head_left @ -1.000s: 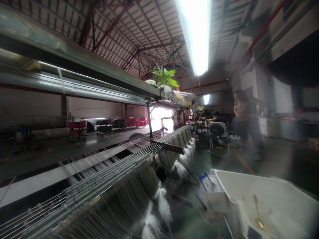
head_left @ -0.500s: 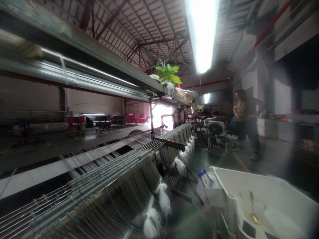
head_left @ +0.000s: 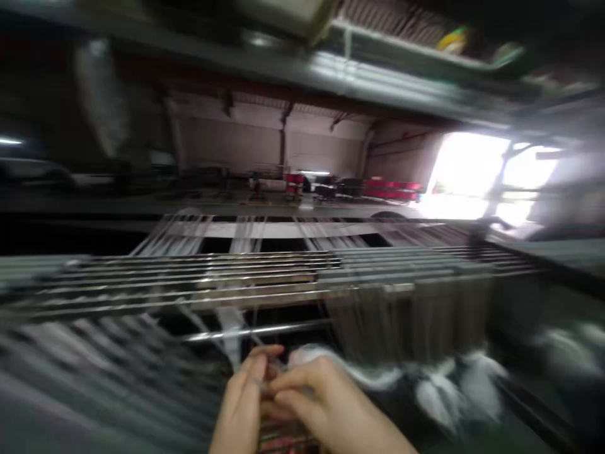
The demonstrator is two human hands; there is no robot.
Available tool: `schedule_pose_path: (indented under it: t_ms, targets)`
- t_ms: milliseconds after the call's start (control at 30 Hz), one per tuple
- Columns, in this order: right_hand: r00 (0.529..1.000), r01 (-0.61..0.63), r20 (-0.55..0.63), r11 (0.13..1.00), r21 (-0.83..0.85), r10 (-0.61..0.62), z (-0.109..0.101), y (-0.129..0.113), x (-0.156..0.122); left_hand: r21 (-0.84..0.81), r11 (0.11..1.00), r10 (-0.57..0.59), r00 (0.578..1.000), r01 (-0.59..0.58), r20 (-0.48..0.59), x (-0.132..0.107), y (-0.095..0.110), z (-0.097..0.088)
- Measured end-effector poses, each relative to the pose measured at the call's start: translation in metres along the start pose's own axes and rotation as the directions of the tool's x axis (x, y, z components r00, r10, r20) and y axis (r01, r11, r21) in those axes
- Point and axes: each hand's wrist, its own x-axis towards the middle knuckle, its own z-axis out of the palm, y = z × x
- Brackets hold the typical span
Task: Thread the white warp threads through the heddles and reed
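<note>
Blurred strands (head_left: pixel 85 353) hung at far left, below the rods (head_left: pixel 265 277). Pale thread (head_left: pixel 232 340) ran down from the rods to the left hand (head_left: pixel 244 397), whose fingertips pinched it. The right hand (head_left: pixel 326 397) met them, thumb and forefinger nearly together; blur hid whether they gripped thread. White yarn (head_left: pixel 373 377) lay just beyond, then tufts (head_left: pixel 439 394) at right.

Premises: textile workshop in an industrial hall. Evidence: long metal rods (head_left: pixel 265 293) with rows of hanging threads (head_left: pixel 406 325), white fibre tufts (head_left: pixel 437 394) below, red units (head_left: pixel 392 190) near the far wall (head_left: pixel 236 142), and a large, bright opening (head_left: pixel 466 170) at right.
</note>
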Motion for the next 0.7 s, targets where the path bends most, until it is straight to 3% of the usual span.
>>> schedule_pose_path:
  t_ms: [133,300,500,700]
  targets:
    - [0.998,0.026,0.065,0.999,0.025,-0.027,-0.008,0.006,0.008,-0.013,0.999,0.036,0.999,-0.036,0.018,-0.006,0.015,0.010]
    - [0.994,0.070,0.085,0.998,0.008,-0.070,-0.007,0.012,0.013,0.007,0.998,0.067,0.997,-0.067,0.035,-0.009,0.018,0.014]
    - [0.988,0.102,0.126,0.989,-0.111,-0.088,0.005,0.009,0.020,0.149,0.956,0.258,0.966,-0.254,-0.011,-0.012,0.021,0.014]
    - [0.988,0.098,0.131,0.980,-0.174,-0.076,-0.011,0.015,0.016,0.140,0.984,0.113,0.994,-0.114,0.015,-0.012,0.020,0.006]
